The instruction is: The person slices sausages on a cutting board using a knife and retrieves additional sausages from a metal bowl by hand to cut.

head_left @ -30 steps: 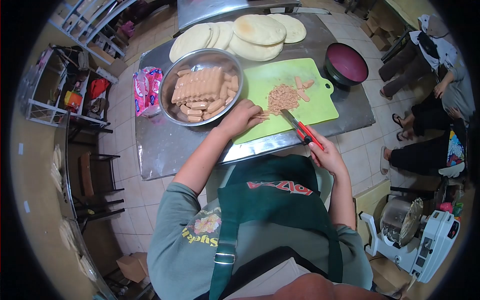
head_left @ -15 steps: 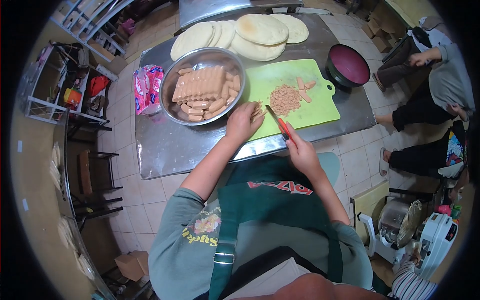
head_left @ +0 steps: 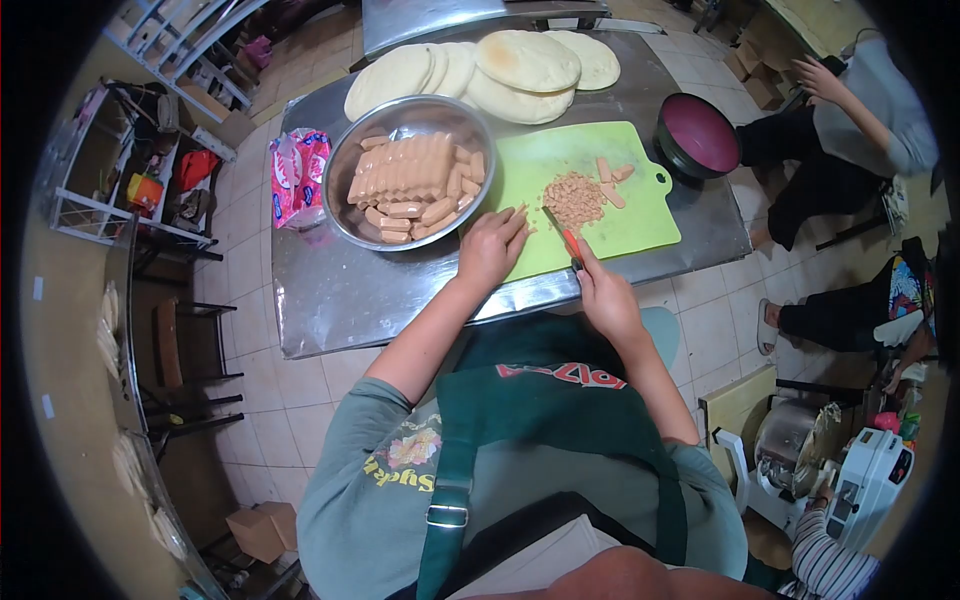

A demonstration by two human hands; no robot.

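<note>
My right hand point(head_left: 608, 298) is closed round the red and black handle of a knife point(head_left: 568, 241), its blade over the green cutting board point(head_left: 640, 225). My left hand point(head_left: 490, 247) is closed over sausage strips point(head_left: 519, 212) at the board's left edge, their ends showing past the fingertips. Right of the blade lies a heap of chopped sausage point(head_left: 574, 200). Several longer sausage pieces point(head_left: 611, 180) rest behind it. A steel bowl point(head_left: 335, 205) holding many sausages point(head_left: 402, 170), some in a block, stands left of the board.
Flatbreads point(head_left: 528, 62) lie at the table's back. A dark bowl with a purple inside point(head_left: 700, 135) stands at the right corner, a pink package point(head_left: 299, 178) at the left. People point(head_left: 860, 110) are on the right, one with a striped sleeve point(head_left: 832, 560) near a white machine point(head_left: 868, 490).
The knife has shifted slightly right and nearer to me, and fewer sausage strips show beyond my left fingers. At the right, a co-worker has moved and raised a hand.
</note>
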